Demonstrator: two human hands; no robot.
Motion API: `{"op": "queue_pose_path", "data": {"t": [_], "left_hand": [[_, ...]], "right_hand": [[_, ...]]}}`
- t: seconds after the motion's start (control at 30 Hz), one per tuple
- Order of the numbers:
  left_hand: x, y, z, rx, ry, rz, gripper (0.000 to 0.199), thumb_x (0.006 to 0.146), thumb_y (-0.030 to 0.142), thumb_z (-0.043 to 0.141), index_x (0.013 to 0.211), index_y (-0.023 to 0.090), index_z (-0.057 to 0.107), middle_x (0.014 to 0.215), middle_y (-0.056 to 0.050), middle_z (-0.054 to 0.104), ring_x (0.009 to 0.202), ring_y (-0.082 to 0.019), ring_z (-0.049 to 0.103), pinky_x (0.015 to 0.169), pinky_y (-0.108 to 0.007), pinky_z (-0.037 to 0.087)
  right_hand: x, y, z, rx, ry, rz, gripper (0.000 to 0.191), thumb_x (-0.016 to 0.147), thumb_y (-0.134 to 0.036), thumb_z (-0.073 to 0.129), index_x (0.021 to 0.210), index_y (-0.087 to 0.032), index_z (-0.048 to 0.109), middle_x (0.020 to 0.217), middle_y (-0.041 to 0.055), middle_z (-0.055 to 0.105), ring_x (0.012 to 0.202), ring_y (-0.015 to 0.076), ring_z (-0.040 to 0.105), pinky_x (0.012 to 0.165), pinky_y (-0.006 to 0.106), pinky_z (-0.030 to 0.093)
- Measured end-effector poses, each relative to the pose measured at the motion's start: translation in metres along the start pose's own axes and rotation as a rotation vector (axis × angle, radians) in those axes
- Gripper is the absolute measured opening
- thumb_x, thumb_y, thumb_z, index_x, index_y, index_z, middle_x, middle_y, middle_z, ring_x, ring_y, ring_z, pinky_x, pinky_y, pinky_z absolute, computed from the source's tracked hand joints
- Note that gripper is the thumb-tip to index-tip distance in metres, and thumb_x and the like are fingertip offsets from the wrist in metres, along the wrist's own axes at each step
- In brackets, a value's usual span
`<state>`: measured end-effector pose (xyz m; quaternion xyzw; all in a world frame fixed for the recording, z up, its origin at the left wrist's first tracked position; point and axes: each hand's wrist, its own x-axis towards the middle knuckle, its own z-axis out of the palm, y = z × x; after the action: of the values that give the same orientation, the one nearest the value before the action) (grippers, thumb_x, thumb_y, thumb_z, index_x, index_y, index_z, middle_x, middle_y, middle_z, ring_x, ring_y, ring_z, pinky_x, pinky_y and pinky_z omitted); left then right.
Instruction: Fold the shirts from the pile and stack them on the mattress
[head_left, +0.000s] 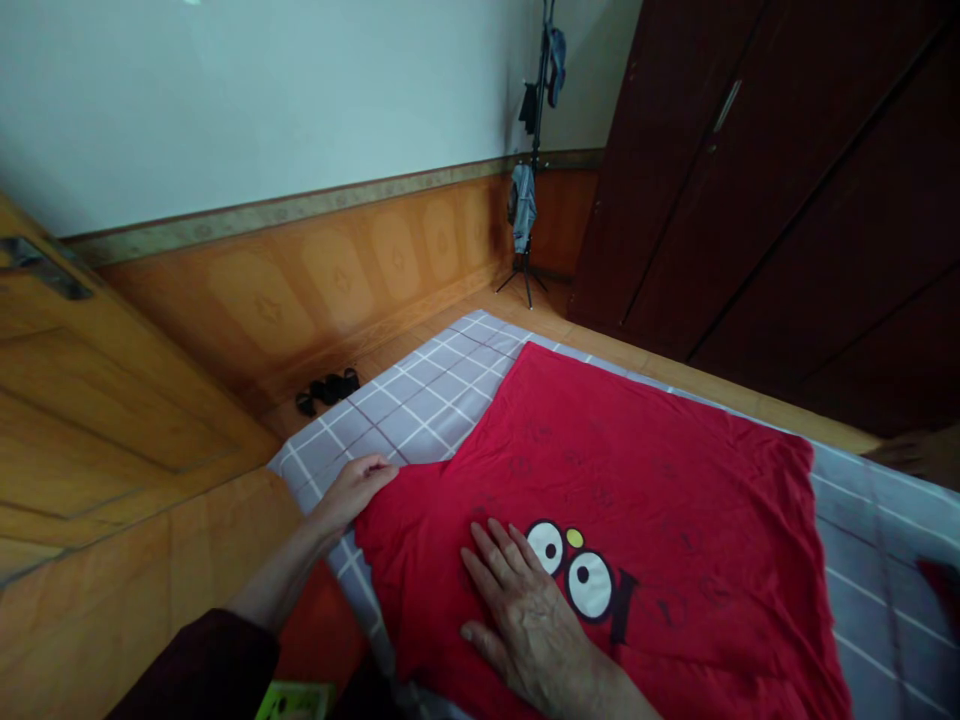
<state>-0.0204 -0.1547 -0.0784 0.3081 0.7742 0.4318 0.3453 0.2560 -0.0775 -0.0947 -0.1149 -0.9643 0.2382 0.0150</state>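
Note:
A red T-shirt (592, 430) lies spread over the grey checked bed cover (427, 390). Printed on its front are two round cartoon eyes and a small yellow spot. My left hand (360, 488) is closed on the edge of the shirt's sleeve at the left, the fingertips partly hidden from view. Flat on the shirt, just left of the printed eyes, rests my right hand (521, 605) with its fingers stretched out and holding nothing. Faint creases run along the shirt's right side.
A wooden door (112, 400) stands at the left. Black sandals (328, 390) lie on the floor by the panelled wall. Beyond the bed are a coat stand (534, 150) with clothes and a dark wardrobe (750, 200). Below my left arm is a green item (295, 702).

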Motion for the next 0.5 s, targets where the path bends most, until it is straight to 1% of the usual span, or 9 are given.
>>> {"op": "queue_pose_path", "data": {"t": [0.1, 0.17, 0.2, 0.27, 0.33, 0.4, 0.5], "left_hand": [[0.000, -0.005, -0.008, 0.014, 0.136, -0.003, 0.030, 0.069, 0.046, 0.058, 0.068, 0.016, 0.057, 0.058, 0.003, 0.054, 0.055, -0.013, 0.050, 0.052, -0.022, 0.034], [0.002, -0.009, -0.009, 0.048, 0.179, 0.021, 0.031, 0.071, 0.047, 0.056, 0.068, 0.016, 0.058, 0.058, 0.003, 0.054, 0.056, -0.014, 0.051, 0.053, -0.023, 0.035], [0.002, -0.009, -0.008, 0.071, 0.172, 0.043, 0.031, 0.072, 0.047, 0.056, 0.071, 0.016, 0.059, 0.061, 0.002, 0.057, 0.059, -0.015, 0.053, 0.055, -0.023, 0.036], [0.004, -0.010, -0.004, 0.148, 0.101, 0.097, 0.032, 0.074, 0.047, 0.055, 0.081, 0.017, 0.062, 0.070, 0.000, 0.063, 0.066, -0.017, 0.058, 0.060, -0.025, 0.040], [0.004, -0.008, 0.003, 0.303, 0.034, 0.174, 0.029, 0.076, 0.042, 0.054, 0.088, 0.018, 0.063, 0.077, -0.001, 0.066, 0.072, -0.018, 0.059, 0.066, -0.027, 0.043], [0.003, -0.005, 0.010, 0.493, 0.038, 0.263, 0.020, 0.078, 0.035, 0.054, 0.086, 0.019, 0.063, 0.080, -0.002, 0.065, 0.076, -0.019, 0.059, 0.071, -0.029, 0.043], [-0.001, 0.001, 0.019, 0.680, 0.105, 0.377, 0.014, 0.077, 0.027, 0.055, 0.088, 0.019, 0.061, 0.091, -0.004, 0.061, 0.086, -0.020, 0.058, 0.079, -0.031, 0.043]], "right_hand": [[0.002, 0.000, 0.000, -0.002, -0.012, -0.003, 0.062, 0.088, -0.035, 0.052, 0.145, -0.018, 0.032, 0.152, 0.0106, 0.018, 0.140, 0.0307, 0.012, 0.112, 0.053, 0.020], [0.003, 0.002, 0.000, -0.004, -0.010, -0.009, 0.062, 0.088, -0.034, 0.052, 0.144, -0.017, 0.033, 0.152, 0.0108, 0.019, 0.140, 0.0313, 0.013, 0.112, 0.054, 0.021], [0.003, 0.002, 0.000, -0.006, -0.009, -0.012, 0.062, 0.088, -0.034, 0.052, 0.144, -0.017, 0.033, 0.152, 0.0109, 0.019, 0.140, 0.0315, 0.013, 0.112, 0.054, 0.021], [0.003, 0.003, 0.000, -0.009, -0.008, -0.017, 0.062, 0.087, -0.034, 0.052, 0.144, -0.017, 0.033, 0.152, 0.0110, 0.019, 0.140, 0.0316, 0.013, 0.112, 0.054, 0.021], [0.003, 0.003, 0.001, -0.012, -0.008, -0.020, 0.063, 0.087, -0.033, 0.053, 0.144, -0.017, 0.033, 0.152, 0.0110, 0.019, 0.140, 0.0315, 0.013, 0.112, 0.053, 0.020], [0.003, 0.003, 0.002, -0.012, -0.004, -0.019, 0.063, 0.086, -0.033, 0.054, 0.144, -0.017, 0.034, 0.152, 0.0112, 0.020, 0.140, 0.0313, 0.013, 0.112, 0.053, 0.020], [0.002, 0.003, 0.003, -0.008, 0.018, -0.019, 0.063, 0.086, -0.034, 0.055, 0.143, -0.017, 0.035, 0.152, 0.0109, 0.021, 0.140, 0.0307, 0.014, 0.113, 0.052, 0.020]]}}
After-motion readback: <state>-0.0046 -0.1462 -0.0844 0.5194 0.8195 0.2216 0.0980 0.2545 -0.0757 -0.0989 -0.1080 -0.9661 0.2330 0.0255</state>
